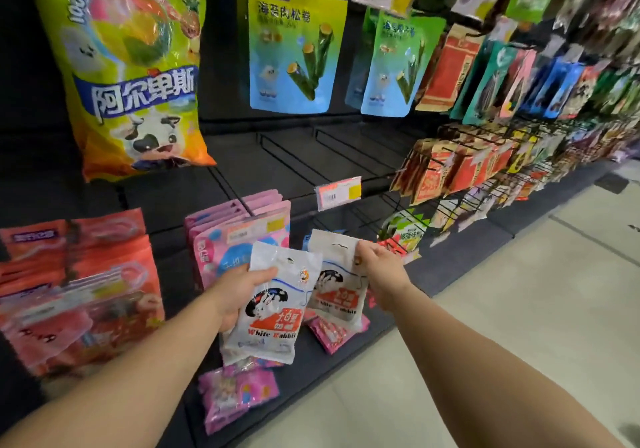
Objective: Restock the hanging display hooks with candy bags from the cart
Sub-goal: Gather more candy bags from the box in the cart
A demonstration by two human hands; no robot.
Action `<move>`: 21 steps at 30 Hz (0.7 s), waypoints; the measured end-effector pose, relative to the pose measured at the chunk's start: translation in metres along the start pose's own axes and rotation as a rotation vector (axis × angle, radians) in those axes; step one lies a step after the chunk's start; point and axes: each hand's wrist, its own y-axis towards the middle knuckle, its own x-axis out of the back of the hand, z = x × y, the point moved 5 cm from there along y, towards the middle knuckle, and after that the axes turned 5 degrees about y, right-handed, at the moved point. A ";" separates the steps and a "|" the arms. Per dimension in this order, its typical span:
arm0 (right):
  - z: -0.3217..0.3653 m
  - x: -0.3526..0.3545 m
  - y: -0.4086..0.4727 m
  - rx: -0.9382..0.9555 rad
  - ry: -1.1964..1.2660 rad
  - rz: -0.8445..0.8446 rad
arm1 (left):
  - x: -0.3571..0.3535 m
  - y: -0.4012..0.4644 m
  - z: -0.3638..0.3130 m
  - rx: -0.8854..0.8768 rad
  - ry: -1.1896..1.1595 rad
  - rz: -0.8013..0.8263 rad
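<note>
My left hand (239,291) grips a white White Rabbit candy bag (273,305) by its left edge, low in front of the display. My right hand (379,269) pinches the top right corner of a second white White Rabbit bag (337,274), held just right of the first. Both bags hang upright, each with a punched hole near the top. Above them black wire hooks (304,156) jut out bare, one with a pink and yellow price tag (337,193). No cart is in view.
Pink bags (239,236) hang just left of my hands, red bags (76,285) farther left. A big green candy bag (131,66) and seaweed roll bags (294,49) hang above. Pink packs (235,395) lie on the dark base shelf. Crowded hooks run right; pale floor lies beyond.
</note>
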 end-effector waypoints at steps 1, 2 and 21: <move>0.000 0.002 0.015 -0.008 -0.007 0.033 | -0.004 0.007 0.000 0.000 -0.013 -0.023; 0.000 0.003 0.031 -0.012 -0.016 0.068 | -0.008 0.015 -0.001 -0.005 -0.030 -0.052; 0.053 -0.024 0.158 -0.030 0.120 0.829 | -0.054 0.036 -0.007 -0.105 -0.369 -0.588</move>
